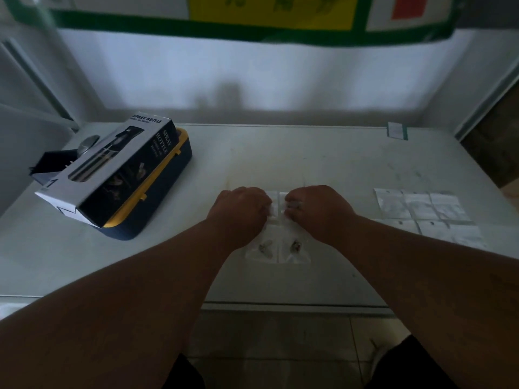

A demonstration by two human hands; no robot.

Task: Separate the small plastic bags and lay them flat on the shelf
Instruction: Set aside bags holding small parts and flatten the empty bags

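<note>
A joined pair of small clear plastic bags (278, 248) lies in the middle of the white shelf (309, 153), each holding a small metal part near its lower end. My left hand (241, 211) pinches the upper part of the left bag and my right hand (317, 209) pinches the upper part of the right bag, knuckles facing each other across the seam. The bags' top edges show white between the hands. Several separated bags (424, 211) lie flat in rows at the right of the shelf.
A spray bottle box (112, 167) rests tilted on a dark blue tray with a yellow rim (168, 175) at the left. A small label (396, 131) sits at the shelf's back right. The shelf's front edge (280, 304) runs below my forearms, above a tiled floor.
</note>
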